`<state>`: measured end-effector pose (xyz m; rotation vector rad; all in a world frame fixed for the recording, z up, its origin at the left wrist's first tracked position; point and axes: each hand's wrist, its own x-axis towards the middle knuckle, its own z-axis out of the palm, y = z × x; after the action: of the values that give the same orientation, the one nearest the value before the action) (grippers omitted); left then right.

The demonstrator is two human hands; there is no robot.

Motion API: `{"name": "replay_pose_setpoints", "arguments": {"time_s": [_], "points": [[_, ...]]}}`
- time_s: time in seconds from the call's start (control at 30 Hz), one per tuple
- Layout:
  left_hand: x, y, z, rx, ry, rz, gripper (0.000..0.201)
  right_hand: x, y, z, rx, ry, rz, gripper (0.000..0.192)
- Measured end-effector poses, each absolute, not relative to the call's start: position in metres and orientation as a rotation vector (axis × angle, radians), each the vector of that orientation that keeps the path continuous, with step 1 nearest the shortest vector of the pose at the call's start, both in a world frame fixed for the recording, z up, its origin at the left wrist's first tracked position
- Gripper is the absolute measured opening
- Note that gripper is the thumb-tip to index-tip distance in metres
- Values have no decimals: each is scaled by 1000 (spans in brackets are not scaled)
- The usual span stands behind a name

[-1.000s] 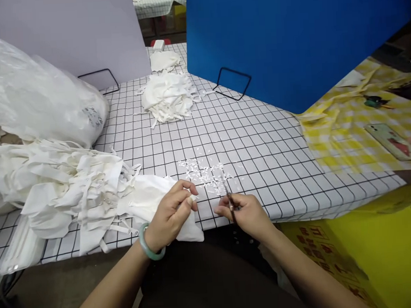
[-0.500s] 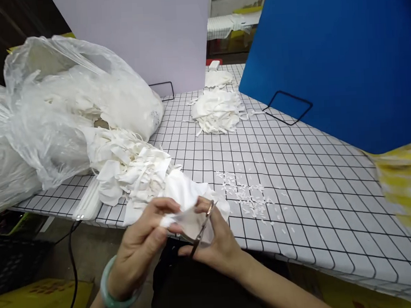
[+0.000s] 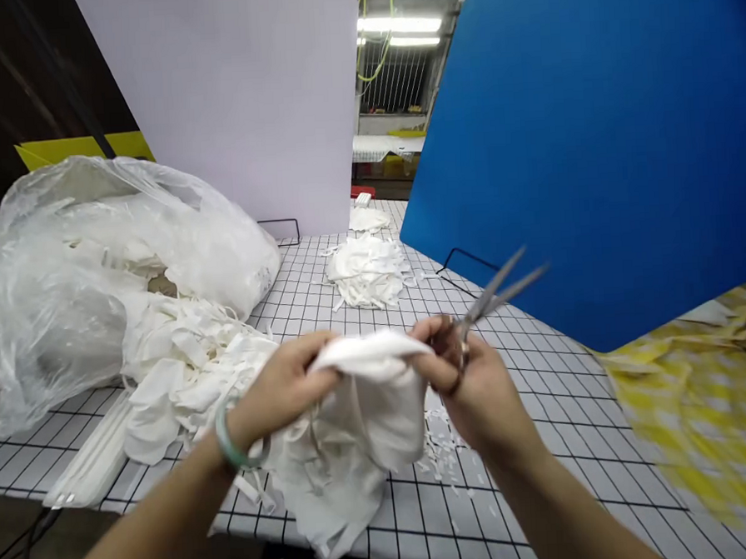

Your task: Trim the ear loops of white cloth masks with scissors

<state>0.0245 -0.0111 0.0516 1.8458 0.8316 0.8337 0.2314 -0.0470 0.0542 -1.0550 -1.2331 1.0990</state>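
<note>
Cloth (image 3: 379, 404), white and soft, hangs in the air over the near edge of the desk (image 3: 541, 387), stretched between both hands. Far to the left a big clear plastic bag (image 3: 97, 269) lies on the desk, stuffed with more white pieces. Next to it a loose pile (image 3: 183, 364) of the same pieces spills out, close enough to grab. The left hand (image 3: 285, 392), with a green bangle (image 3: 231, 441) on its wrist, has its grip closed tight on the cloth's top edge, so that edge stays straight. The right hand (image 3: 472, 391) pinches the other end and also holds scissors (image 3: 492, 294), blades a little apart, pointing up and away from the cloth. Tiny white snippets (image 3: 441, 443) lie on the desk under the hands. Behind stands a blue board (image 3: 590, 135).
</note>
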Motion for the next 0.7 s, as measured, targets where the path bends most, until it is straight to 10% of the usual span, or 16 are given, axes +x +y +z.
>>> {"name": "replay_pose_setpoints", "arguments": {"time_s": [0.17, 0.3, 0.53, 0.7], "points": [[79, 131, 144, 2018, 770, 1439, 12, 259, 98, 110, -1041, -1206, 447, 18], [87, 157, 111, 2051, 809, 1274, 37, 284, 129, 83, -1218, -1243, 142, 27], [-10, 29, -35, 2317, 948, 346, 45, 270, -13, -40, -1637, -1442, 995, 41], [-6, -23, -43, 2296, 971, 348, 14, 213, -59, -69, -1301, -1227, 1344, 47]]}}
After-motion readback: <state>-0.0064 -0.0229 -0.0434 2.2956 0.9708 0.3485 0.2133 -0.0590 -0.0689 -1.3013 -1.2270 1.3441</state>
